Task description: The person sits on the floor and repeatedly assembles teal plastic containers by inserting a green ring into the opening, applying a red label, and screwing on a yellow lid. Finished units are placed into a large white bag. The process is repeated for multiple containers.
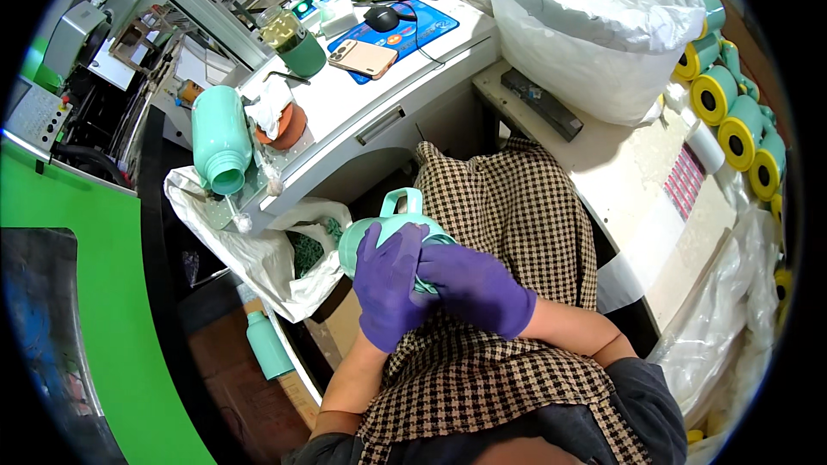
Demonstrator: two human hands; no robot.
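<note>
so I count three mint green bottles (220, 138), one phone (363, 58), one mouse (382, 18), two purple gloved hands (389, 286).

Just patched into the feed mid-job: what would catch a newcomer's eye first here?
Two purple-gloved hands, the left hand and right hand, both wrap a mint-green jug over a checked lap at centre. A matching green bottle lies on its side on the white console at upper left, and a big white sack fills the upper right.

Phone (363, 58) on white desk (362, 108); teal bottle (219, 138) lying beside rag (272, 106).
</note>
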